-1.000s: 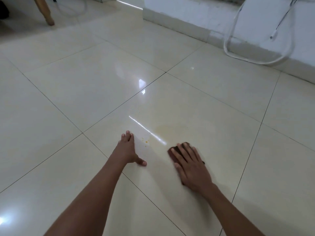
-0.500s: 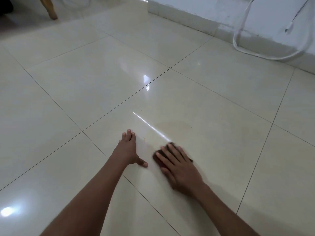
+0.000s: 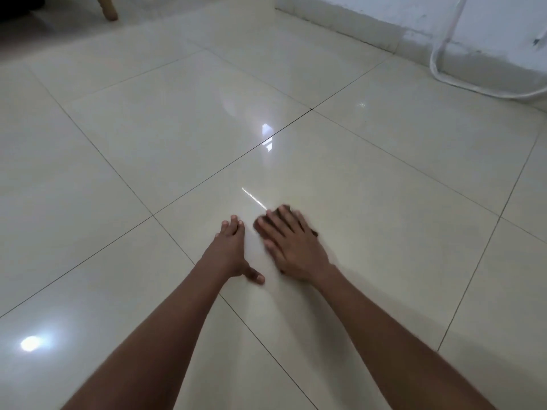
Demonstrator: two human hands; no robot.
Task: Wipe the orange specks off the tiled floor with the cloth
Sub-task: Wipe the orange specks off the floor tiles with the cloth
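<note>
Two bare forearms reached forward over a glossy cream tiled floor (image 3: 148,149). The right hand (image 3: 291,247) lay flat, fingers straight and slightly spread, pressing down on a dark cloth (image 3: 282,209) that was mostly hidden beneath it; only blurred edges showed past the fingertips. The left hand (image 3: 229,251) rested palm-down on the floor just beside it, fingers held together and thumb stuck out sideways. No orange specks could be made out. A white cable (image 3: 444,75) looped along the far wall (image 3: 488,22), and a wooden furniture leg (image 3: 108,7) stood at the top left.
</note>
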